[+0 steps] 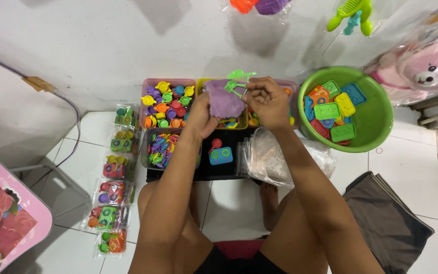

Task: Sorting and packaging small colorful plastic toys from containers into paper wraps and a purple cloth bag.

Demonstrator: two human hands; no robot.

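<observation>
Both hands' grips pinch: left hand (202, 117) purple basket (223, 99), right hand (267, 101) green fork (233, 88).

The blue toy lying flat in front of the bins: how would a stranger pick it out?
Start at the green basin, then move left past the clear plastic bags to the black mat. The blue toy stove lies there beside a red spoon, the only rectangular blue piece outside a container.
</observation>
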